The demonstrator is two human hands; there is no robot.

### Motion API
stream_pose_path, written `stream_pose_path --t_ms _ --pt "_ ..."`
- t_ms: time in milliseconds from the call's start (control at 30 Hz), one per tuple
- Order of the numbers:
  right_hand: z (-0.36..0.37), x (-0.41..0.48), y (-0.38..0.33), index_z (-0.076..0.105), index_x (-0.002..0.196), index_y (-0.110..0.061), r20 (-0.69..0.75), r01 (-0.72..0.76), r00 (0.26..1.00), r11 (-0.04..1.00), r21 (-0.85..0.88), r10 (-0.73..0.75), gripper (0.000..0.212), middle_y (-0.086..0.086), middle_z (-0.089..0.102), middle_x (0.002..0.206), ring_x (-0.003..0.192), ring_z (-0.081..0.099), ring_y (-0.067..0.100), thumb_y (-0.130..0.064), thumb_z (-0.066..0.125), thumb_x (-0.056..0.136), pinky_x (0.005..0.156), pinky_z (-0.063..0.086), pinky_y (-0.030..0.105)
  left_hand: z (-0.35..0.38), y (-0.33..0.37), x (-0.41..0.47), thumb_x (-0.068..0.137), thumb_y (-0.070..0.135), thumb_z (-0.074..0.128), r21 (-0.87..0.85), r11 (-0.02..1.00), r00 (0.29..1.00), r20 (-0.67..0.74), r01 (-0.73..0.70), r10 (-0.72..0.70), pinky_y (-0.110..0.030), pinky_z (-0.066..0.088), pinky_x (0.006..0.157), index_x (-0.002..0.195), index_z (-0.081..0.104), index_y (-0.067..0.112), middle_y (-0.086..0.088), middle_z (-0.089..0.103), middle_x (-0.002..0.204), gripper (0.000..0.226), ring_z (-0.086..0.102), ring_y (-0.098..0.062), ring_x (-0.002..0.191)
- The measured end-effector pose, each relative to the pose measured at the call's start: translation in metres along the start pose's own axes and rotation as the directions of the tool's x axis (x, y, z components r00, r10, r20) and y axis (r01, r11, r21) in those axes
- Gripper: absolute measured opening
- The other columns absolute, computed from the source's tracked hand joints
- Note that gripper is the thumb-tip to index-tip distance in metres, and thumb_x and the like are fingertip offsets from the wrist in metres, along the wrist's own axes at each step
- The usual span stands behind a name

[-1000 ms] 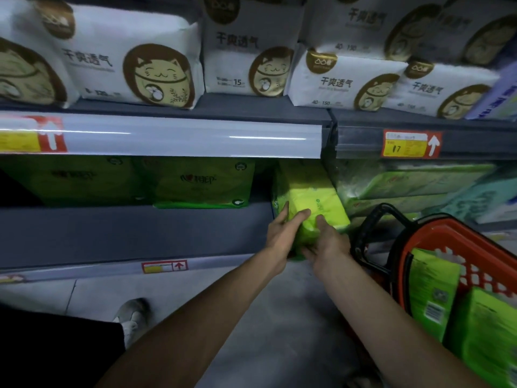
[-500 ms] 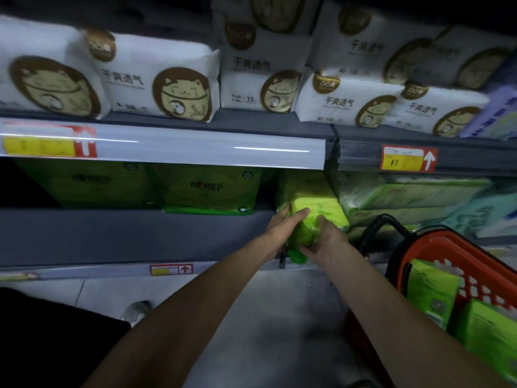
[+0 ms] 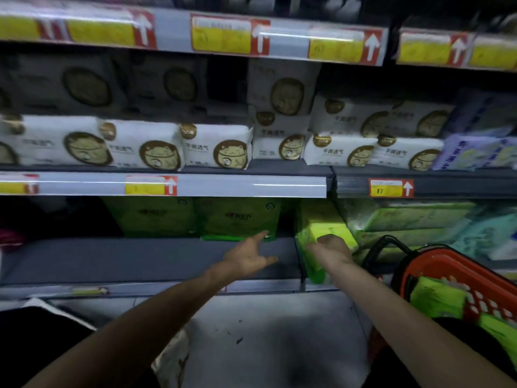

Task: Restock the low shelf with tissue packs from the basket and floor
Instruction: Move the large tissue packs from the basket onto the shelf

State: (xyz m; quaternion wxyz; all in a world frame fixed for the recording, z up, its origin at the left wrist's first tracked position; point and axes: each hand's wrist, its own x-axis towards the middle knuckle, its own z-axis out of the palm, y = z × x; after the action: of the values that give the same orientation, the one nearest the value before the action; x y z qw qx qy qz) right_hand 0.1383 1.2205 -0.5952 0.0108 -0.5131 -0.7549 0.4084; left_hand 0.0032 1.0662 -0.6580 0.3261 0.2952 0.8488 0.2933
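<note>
Bright green tissue pack sits at right end of low shelf. Long axis front-to-back, near end overhanging shelf lip, tipped toward floor. Right hand grip curled over pack top. Left hand grip released, fingers spread above bare shelf. Red basket at right holds green packs. Darker green packs stand at shelf back. Floor grey.

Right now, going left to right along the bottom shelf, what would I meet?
Dull green pack at the back → left hand → bright green tissue pack, gripped by the right hand → red basket.
</note>
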Motion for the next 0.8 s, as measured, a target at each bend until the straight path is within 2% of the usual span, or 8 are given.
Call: stream_pose_path --t_ms 100,267,367,433,500,567,667,800 --pt "0.006 -0.015 -0.015 0.051 0.146 -0.015 0.074 0.131 0.99 0.981 -0.14 -0.122 0.065 0.011 0.061 0.14 0.13 0.056 0.034 -0.036 0.075 0.089 0.1 0.046 0.032 -0.035 -0.002 -0.032 0.087 0.066 0.066 0.228 0.973 0.999 0.006 -0.045 0.044 -0.047 0.041 0.116 0.163 0.019 0.037 -0.011 0.036 0.162 0.094 0.041 -0.033 0.145" --pt "0.022 -0.03 -0.04 0.041 0.154 -0.019 0.202 0.316 0.943 0.903 -0.291 -0.265 0.084 0.009 0.054 0.149 0.133 0.055 0.03 -0.046 0.078 0.084 0.106 0.047 0.033 -0.078 -0.008 -0.068 0.093 0.06 0.062 0.443 0.891 0.989 -0.048 -0.103 0.138 -0.05 0.046 0.109 0.163 0.014 0.04 -0.009 0.041 0.158 0.088 0.044 -0.031 0.14" --pt "0.028 -0.034 -0.061 0.035 0.157 -0.022 0.31 0.405 0.902 0.834 -0.374 -0.3 0.094 0.014 0.043 0.155 0.135 0.051 0.033 -0.054 0.079 0.081 0.109 0.046 0.036 -0.1 -0.021 -0.083 0.093 0.057 0.063 0.472 0.877 0.984 -0.093 -0.088 0.149 -0.049 0.048 0.107 0.163 0.013 0.043 -0.006 0.041 0.157 0.087 0.046 -0.027 0.137" --pt "0.028 -0.035 -0.073 0.037 0.157 -0.022 0.359 0.476 0.866 0.794 -0.378 -0.348 0.093 0.014 0.041 0.154 0.135 0.051 0.033 -0.056 0.078 0.08 0.108 0.046 0.036 -0.111 -0.036 -0.093 0.094 0.054 0.064 0.401 0.915 0.979 -0.164 -0.049 0.124 -0.047 0.047 0.108 0.162 0.014 0.044 -0.005 0.041 0.157 0.085 0.045 -0.025 0.138" --pt "0.028 -0.036 -0.078 0.04 0.154 -0.025 0.349 0.525 0.842 0.776 -0.35 -0.412 0.088 0.012 0.044 0.149 0.133 0.051 0.032 -0.057 0.077 0.081 0.108 0.046 0.038 -0.119 -0.052 -0.098 0.095 0.053 0.063 0.365 0.931 0.961 -0.267 0.026 0.078 -0.045 0.047 0.108 0.163 0.014 0.04 -0.006 0.041 0.157 0.085 0.045 -0.025 0.138" --pt "0.03 -0.037 -0.078 0.038 0.154 -0.028 0.329 0.549 0.833 0.74 -0.39 -0.445 0.09 0.012 0.043 0.149 0.136 0.046 0.033 -0.061 0.076 0.079 0.111 0.044 0.042 -0.12 -0.061 -0.097 0.095 0.056 0.062 0.422 0.904 0.941 -0.328 0.065 0.086 -0.044 0.048 0.106 0.164 0.014 0.037 -0.004 0.041 0.157 0.086 0.044 -0.026 0.139" --pt "0.036 -0.037 -0.074 0.023 0.16 -0.029 0.362 0.564 0.825 0.644 -0.517 -0.433 0.099 0.015 0.024 0.164 0.152 0.024 0.037 -0.065 0.072 0.082 0.123 0.027 0.051 -0.113 -0.074 -0.095 0.086 0.072 0.05 0.454 0.89 0.941 -0.32 0.053 0.108 -0.044 0.047 0.105 0.164 0.016 0.038 -0.003 0.041 0.158 0.091 0.043 -0.026 0.14" --pt "0.052 -0.031 -0.064 0.007 0.164 -0.028 0.448 0.608 0.793 0.496 -0.62 -0.413 0.109 0.017 0.003 0.17 0.156 0.001 0.041 -0.07 0.067 0.083 0.127 0.008 0.054 -0.101 -0.104 -0.093 0.076 0.087 0.033 0.485 0.865 0.947 -0.32 0.131 0.036 -0.05 0.042 0.11 0.164 0.017 0.039 -0.003 0.04 0.16 0.101 0.043 -0.029 0.141"
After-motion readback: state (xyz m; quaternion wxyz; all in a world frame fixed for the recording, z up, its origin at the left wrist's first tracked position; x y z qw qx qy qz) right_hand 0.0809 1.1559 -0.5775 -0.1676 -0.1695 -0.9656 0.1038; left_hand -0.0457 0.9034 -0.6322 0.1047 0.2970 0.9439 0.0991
